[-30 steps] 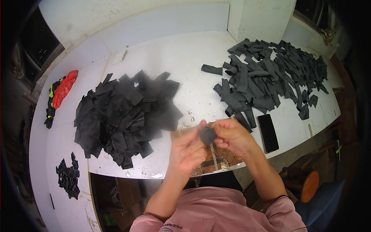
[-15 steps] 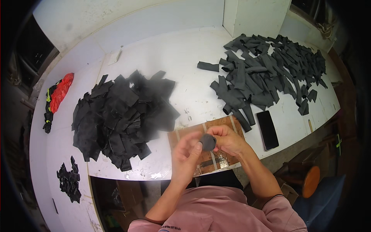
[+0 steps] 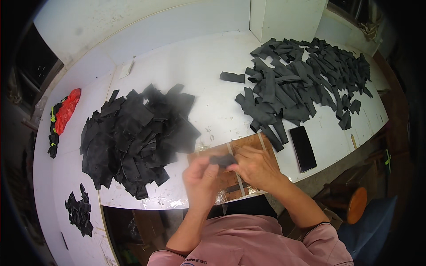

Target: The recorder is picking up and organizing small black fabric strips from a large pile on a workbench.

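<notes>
Both hands meet over a brown wooden board [image 3: 248, 148] at the near edge of the white table [image 3: 199, 66], just below the middle of the view. The left hand [image 3: 200, 176] and the right hand [image 3: 255, 166] each pinch one end of a small dark strip [image 3: 222, 160], fingers curled closed on it, so the strip spans the gap between them and lies just above the board. At about 9 o'clock from the hands sprawls a big heap of black pieces [image 3: 137, 135], its nearest edge close to the left hand. At about 1 o'clock spreads a wider heap of dark grey strips [image 3: 301, 77], with a few strips trailing down to the board's far right corner. A black phone [image 3: 303, 148] lies flat at 3 o'clock, just beside the board and touching the lowest grey strips or nearly so (hard to tell which). Far off at 9 o'clock, near the table's left rim, sits a red and black bundle [image 3: 64, 117], and at 8 o'clock a small cluster of black scraps [image 3: 79, 210]. A round orange stool [image 3: 356, 204] shows below the table at 4 o'clock. Nothing lies between the hands and the strip; the thumbs cover part of it.
</notes>
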`<state>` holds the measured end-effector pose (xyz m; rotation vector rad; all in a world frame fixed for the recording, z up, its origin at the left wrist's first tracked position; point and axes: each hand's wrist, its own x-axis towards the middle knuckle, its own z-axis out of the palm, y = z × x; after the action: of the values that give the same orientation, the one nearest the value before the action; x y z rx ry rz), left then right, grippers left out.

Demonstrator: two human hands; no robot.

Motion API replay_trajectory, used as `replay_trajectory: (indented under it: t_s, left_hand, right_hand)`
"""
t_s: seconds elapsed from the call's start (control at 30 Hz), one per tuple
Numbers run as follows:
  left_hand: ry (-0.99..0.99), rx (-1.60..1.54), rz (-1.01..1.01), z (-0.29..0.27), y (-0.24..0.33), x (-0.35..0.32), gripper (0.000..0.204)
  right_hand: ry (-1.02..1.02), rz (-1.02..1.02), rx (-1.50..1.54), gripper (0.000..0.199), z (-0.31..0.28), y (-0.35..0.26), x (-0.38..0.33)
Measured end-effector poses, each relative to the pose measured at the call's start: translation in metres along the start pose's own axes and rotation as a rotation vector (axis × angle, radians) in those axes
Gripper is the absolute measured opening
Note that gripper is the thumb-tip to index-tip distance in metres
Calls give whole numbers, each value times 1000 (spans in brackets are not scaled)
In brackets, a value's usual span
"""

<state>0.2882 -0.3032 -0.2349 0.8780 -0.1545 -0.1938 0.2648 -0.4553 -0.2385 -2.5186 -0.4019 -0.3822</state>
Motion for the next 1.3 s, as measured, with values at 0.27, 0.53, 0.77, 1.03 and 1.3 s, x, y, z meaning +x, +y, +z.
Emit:
replay_trajectory:
  t_s: [0.27,0.53,0.77,1.03,1.3]
  left_hand:
    - [-279,290,-102,26,24,22,15]
    - [-432,892,157,25,15,20,17]
    - [-267,111,76,16,21,16,15]
    - [-190,75,69,2,12,18,20]
    - [-194,189,101,7,28,22,23]
  right_hand:
    - [185,-5,245,14,1,-4,-5]
    - [83,76,313,16,24,18,-18]
    - [-49,91,207,24,-15,-3,3]
    - [-73,135,172,31,3,-2,-2]
    - [-203,182,219,40,-45,-15,10]
